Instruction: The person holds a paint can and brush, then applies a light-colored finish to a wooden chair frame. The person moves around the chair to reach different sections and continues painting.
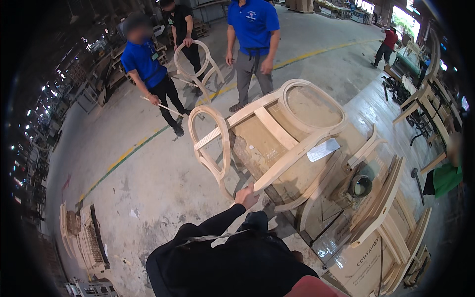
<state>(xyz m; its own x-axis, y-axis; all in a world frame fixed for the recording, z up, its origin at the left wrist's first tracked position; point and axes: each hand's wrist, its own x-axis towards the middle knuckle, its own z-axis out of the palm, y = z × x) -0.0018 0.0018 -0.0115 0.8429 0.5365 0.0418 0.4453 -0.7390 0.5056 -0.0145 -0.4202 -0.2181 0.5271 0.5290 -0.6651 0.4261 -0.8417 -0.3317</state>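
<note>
My left hand is closed around the near end of a pale wooden chair frame, its black-sleeved arm reaching up from below. The frame lies tilted across a cardboard-covered worktable, its round back ring at the far end and a crossbar between its side rails. Just left of the table stands an oval wooden frame, crossed by a bar. A white paper slip lies beside the chair frame's rail. I cannot see my right hand.
A round pot and curved wooden parts are on the table's right. A hammer lies farther right. Several people stand beyond, one holding another chair frame. Stacked wood pieces lie on the floor at left.
</note>
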